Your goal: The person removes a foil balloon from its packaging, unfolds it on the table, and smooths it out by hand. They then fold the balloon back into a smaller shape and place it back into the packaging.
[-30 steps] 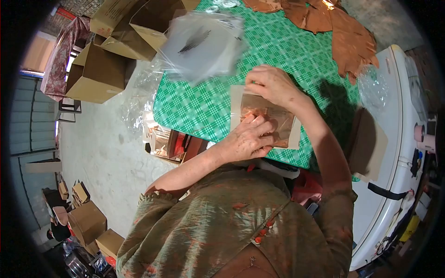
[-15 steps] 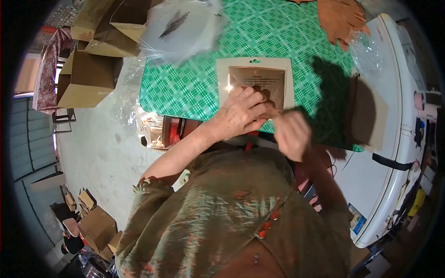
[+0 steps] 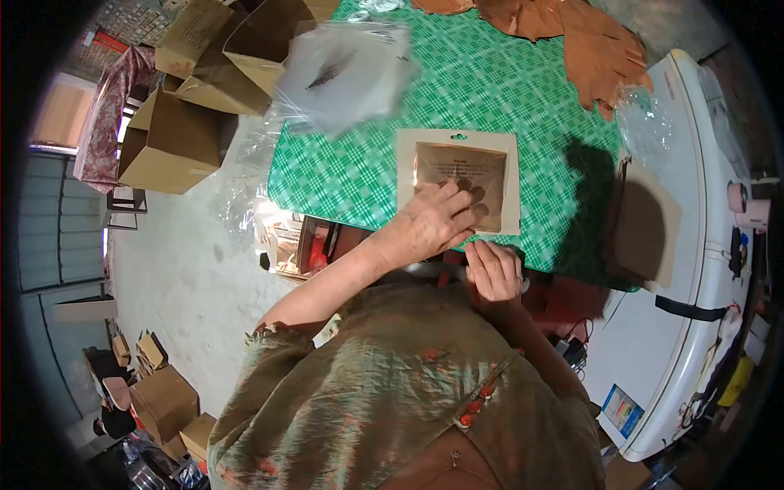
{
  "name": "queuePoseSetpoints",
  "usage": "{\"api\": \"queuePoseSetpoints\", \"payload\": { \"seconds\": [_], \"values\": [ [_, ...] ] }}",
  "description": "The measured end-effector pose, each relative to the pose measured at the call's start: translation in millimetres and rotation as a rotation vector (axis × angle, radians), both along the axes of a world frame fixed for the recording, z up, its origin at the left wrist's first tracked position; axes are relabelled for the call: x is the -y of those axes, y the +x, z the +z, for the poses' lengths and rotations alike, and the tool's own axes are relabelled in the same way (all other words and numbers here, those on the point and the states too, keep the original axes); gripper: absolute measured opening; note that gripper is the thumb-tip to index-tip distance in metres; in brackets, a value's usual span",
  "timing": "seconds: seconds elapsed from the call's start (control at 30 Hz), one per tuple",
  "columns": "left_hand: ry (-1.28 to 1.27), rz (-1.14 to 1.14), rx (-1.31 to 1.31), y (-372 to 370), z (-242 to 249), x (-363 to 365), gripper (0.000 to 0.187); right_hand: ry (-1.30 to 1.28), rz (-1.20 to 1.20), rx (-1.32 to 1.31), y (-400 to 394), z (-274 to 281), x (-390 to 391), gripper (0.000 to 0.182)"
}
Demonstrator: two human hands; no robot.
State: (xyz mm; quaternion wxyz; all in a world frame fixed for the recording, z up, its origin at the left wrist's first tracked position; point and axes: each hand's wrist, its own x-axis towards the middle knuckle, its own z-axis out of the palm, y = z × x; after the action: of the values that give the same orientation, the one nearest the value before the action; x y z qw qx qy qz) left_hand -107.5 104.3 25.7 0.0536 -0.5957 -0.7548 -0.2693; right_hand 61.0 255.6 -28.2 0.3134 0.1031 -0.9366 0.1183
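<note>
A tan cardboard hanging package (image 3: 510,188) with a clear window and dark printed text lies on the table, its hang hole at the far edge. My left hand (image 3: 433,217) is over its lower left part, fingers bent together on the window; the thumb side is mostly hidden. Just beyond the package's near edge, my right hand (image 3: 494,271) is closed, fingers curled toward the thumb. What either hand holds is hidden or too small to make out. The two hands are close but apart.
The green checked tablecloth (image 3: 335,184) covers the table. Clear plastic bags (image 3: 351,82) are stacked at the far left, brown leather-like gloves (image 3: 600,57) at the far right. Open cardboard boxes (image 3: 175,139) stand left; a white fridge (image 3: 670,359) is at the right.
My right hand has slowed from a blur and moved slightly left and down, its fingers now curled. My left hand remains over the package. The whole view has shifted slightly.
</note>
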Motion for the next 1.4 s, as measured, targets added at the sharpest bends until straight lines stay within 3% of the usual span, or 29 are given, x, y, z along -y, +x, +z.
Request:
{"api": "queuePoseSetpoints", "payload": {
  "seconds": [0.43,0.73,0.9,1.23,1.4],
  "values": [
    [0.061,0.084,-0.002,3.0,-14.2,0.3,0.048,0.023,0.014,-0.073,-5.0,-15.1,-7.1,0.035],
    [0.103,0.001,0.052,-5.6,-7.6,6.2,0.051,-0.014,0.002,-0.055,-8.6,4.9,6.0,0.030],
    [-0.043,0.037,0.053,-17.5,2.2,30.5,0.056,-0.006,0.049,0.048,-4.6,7.6,4.5,0.034],
    [-0.054,0.070,0.037,-23.1,6.1,39.7,0.052,0.015,0.166,0.077,-21.3,16.8,20.7,0.049],
    [-0.014,0.042,0.036,-31.3,5.1,38.8,0.057,0.022,0.074,0.078,-29.3,1.8,37.9,0.058]
  ]
}}
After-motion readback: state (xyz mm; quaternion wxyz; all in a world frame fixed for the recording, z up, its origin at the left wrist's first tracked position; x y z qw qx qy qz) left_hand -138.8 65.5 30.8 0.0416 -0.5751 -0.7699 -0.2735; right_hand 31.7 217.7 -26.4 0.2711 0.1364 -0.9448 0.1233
